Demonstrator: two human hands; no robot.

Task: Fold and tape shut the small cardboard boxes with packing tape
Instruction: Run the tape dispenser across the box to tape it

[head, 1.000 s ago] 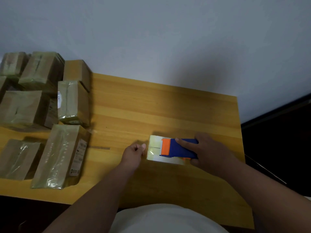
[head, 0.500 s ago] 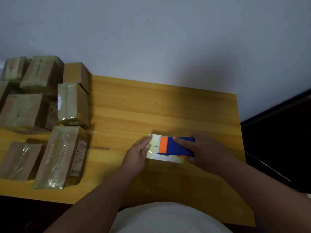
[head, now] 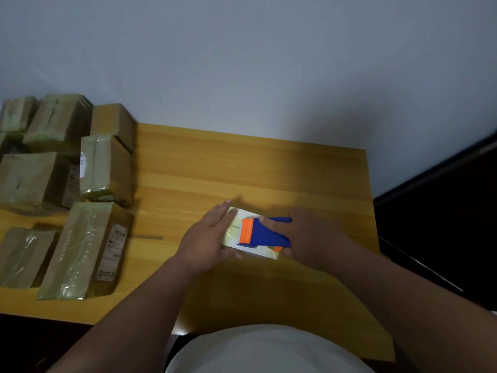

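On the wooden bench (head: pixel 269 170), near its front right part, the small pale box (head: pixel 258 251) I am sealing lies flat under both of my hands. My left hand (head: pixel 208 239) rests across the box's left end, fingers (head: pixel 224 214) straight and together on top and the thumb against the near side, I judge to pin it while tape is laid. My right hand (head: pixel 312 238) has its fingers curled round the blue and orange tape dispenser (head: pixel 265 234), index finger lying along its top, the orange end set on the box's lid. Well apart at the bench's left end, taped brown boxes (head: pixel 67 184) sit in a cluster, seemingly finished pieces kept out of the working space.
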